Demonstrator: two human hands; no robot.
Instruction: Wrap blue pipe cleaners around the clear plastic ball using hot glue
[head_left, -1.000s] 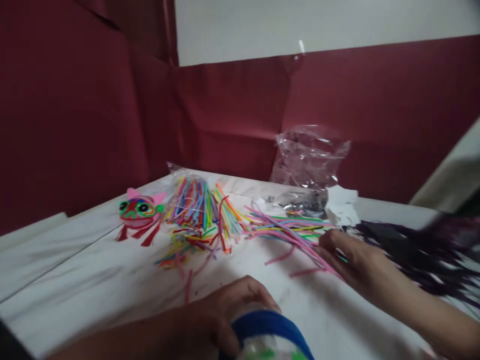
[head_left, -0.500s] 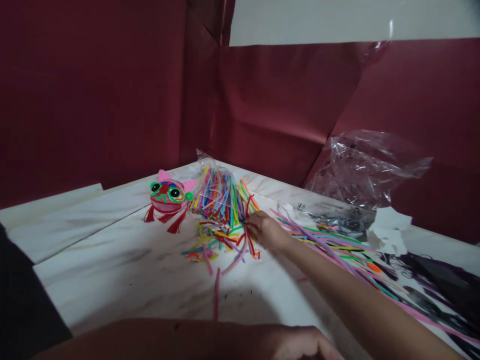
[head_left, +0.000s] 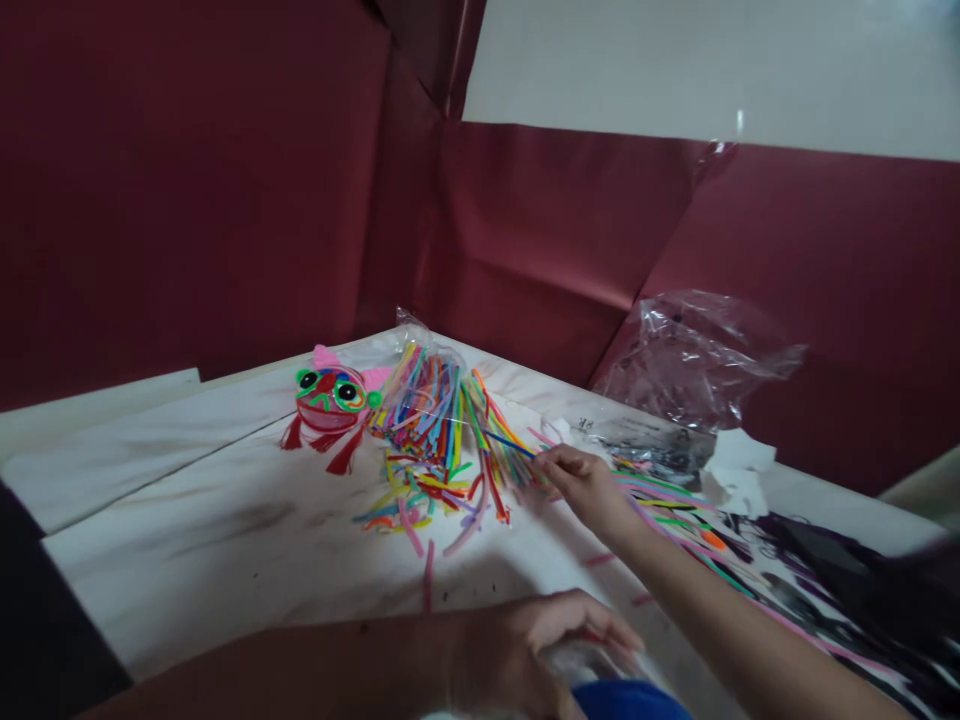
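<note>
Right of the bundled strips [head_left: 426, 402], our right hand [head_left: 583, 482] pinches a blue strip [head_left: 511, 444]; our left hand [head_left: 541, 636], nearer us, clasps a clear-and-blue object [head_left: 630, 702] (lettering [head_left: 586, 425] farther right, illegible).

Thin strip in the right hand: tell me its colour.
Blue; the head view shows the thin strip best, in the right hand.

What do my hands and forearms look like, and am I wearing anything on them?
Your left hand and right hand are bare, with no gloves showing. No sleeve or watch shows on the left forearm or right forearm; the left has a small dark spot.
</note>
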